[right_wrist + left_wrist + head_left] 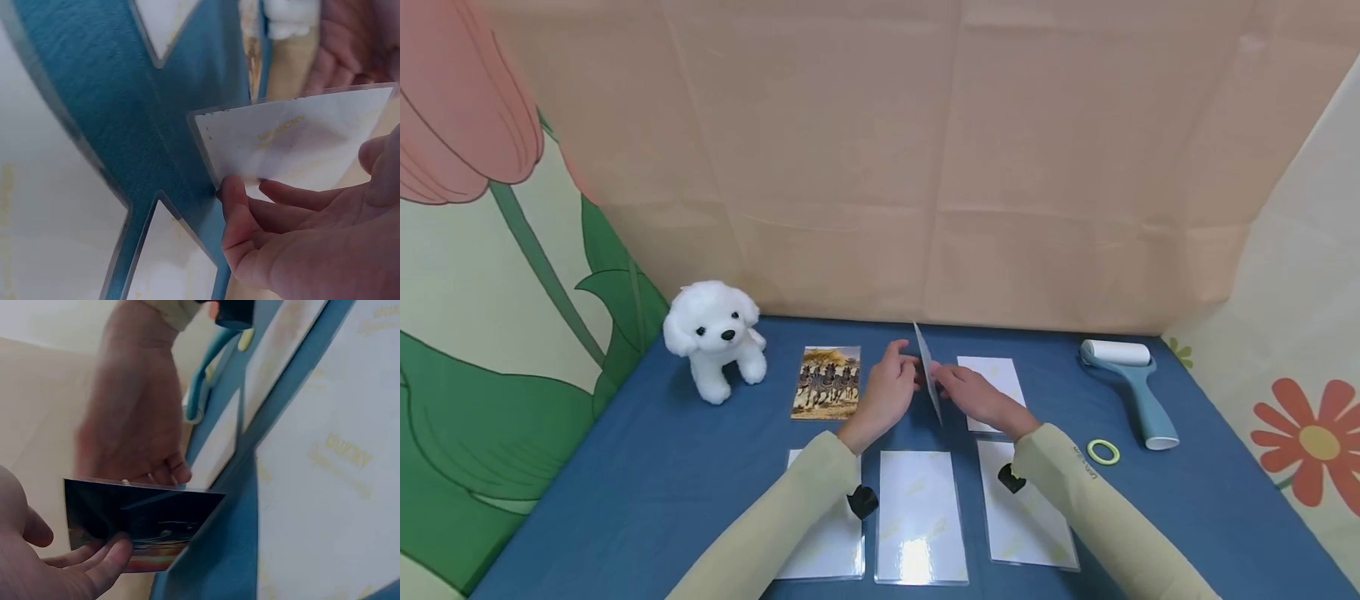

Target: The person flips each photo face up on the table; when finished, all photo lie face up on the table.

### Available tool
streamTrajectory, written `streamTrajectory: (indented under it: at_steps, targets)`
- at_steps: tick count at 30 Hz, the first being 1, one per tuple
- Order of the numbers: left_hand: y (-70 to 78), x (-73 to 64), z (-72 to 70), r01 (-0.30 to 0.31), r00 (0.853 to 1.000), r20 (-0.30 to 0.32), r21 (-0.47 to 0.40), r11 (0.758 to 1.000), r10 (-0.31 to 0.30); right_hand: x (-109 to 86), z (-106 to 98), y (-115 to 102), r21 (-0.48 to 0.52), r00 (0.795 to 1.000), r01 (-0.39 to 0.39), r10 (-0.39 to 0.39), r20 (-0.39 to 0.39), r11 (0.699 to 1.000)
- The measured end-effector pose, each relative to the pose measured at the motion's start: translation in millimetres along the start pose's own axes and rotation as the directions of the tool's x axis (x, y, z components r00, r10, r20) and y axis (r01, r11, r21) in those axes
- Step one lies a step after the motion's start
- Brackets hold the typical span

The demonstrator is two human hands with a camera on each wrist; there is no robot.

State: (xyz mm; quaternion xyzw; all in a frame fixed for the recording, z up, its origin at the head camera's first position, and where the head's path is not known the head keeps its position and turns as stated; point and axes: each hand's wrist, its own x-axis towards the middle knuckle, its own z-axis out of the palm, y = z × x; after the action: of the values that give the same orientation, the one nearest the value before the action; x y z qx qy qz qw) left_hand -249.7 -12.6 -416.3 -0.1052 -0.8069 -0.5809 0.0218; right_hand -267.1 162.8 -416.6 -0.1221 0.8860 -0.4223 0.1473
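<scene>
A laminated picture card (928, 371) stands nearly on edge between both hands, above the blue cloth. Its white back (275, 134) faces the right hand, its dark picture (144, 512) the left. My right hand (973, 392) holds it from the back side, with bent fingers (236, 200) over its corner. On the picture side, my left hand (887, 387) touches the card with fairly straight fingers (112, 553), while its thumb (39, 528) stands apart. A face-up horse picture card (826, 383) lies left of the hands, and a white-backed card (996, 382) lies beyond the right one.
Three white-backed cards lie nearer: left (827, 542), middle (921, 517) and right (1037, 525), the outer two partly under the sleeves. A white plush dog (718, 337) sits at back left. To the right are a lint roller (1138, 392) and a yellow-green ring (1102, 452).
</scene>
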Motion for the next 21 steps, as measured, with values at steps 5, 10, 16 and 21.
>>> streamTrajectory:
  at_steps: [5,10,16,21]
  targets:
    - [-7.3,0.6,14.6,0.024,0.998,0.058,0.008,1.0,-0.025,-0.8,-11,5,0.12,0.998,-0.026,0.018,0.064,0.992]
    - [-15.0,-0.3,21.4,0.021,0.993,0.117,0.052,0.998,-0.027,-0.8,-22,13,0.23,0.988,-0.007,-0.028,0.149,0.973]
    - [-20.2,-0.8,26.5,0.038,0.987,0.151,0.096,0.995,-0.052,-0.2,-28,18,0.355,0.979,-0.021,-0.054,0.198,0.935]
    - [-25.9,-0.6,28.7,0.027,0.983,0.175,0.149,0.989,-0.053,-3.6,-32,18,0.377,0.988,-0.001,-0.057,0.144,0.926]
